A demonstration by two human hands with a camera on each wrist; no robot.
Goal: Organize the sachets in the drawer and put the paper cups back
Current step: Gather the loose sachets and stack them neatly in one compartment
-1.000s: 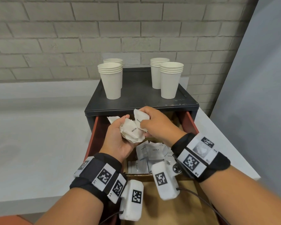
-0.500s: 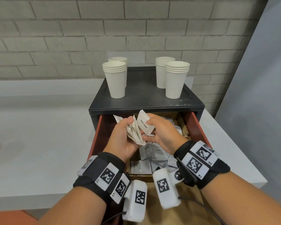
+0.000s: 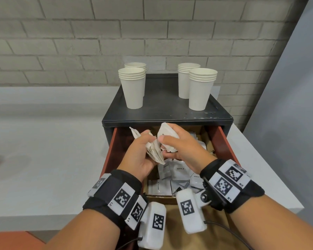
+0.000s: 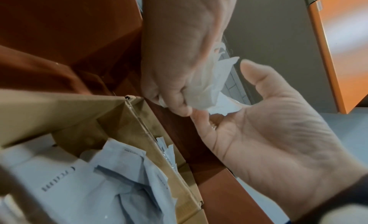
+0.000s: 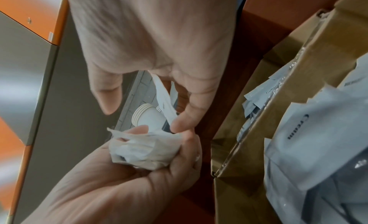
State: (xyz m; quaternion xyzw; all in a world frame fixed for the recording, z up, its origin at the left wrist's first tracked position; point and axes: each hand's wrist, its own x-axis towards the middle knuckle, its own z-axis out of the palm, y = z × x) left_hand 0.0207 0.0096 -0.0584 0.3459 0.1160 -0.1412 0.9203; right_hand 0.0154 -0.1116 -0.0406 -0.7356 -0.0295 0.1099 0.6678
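Observation:
Over the open red-brown drawer [image 3: 222,141], my left hand [image 3: 139,154] grips a crumpled bundle of white sachets [image 3: 154,152]. The left wrist view shows the same bundle [image 4: 209,86] in the left hand [image 4: 179,62]. My right hand [image 3: 181,145] is right beside it and its curled fingers hold one sachet [image 3: 165,131], which the right wrist view shows as a thin sachet [image 5: 164,98] above the bundle [image 5: 143,148]. More loose sachets [image 3: 179,170] lie in a cardboard box [image 3: 161,196] inside the drawer. Stacks of white paper cups [image 3: 133,87] [image 3: 201,89] stand on the black cabinet top.
The black cabinet [image 3: 166,120] sits on a pale counter [image 3: 43,150] against a brick wall. Two further cup stacks [image 3: 185,80] [image 3: 137,65] stand behind the front ones. A grey panel [image 3: 287,123] rises at the right. The drawer's left part beside the box is in shadow.
The left hand has turned its bundle from face-up to edge-on. The right hand has kept a sachet up against the bundle. Both hands stay over the drawer.

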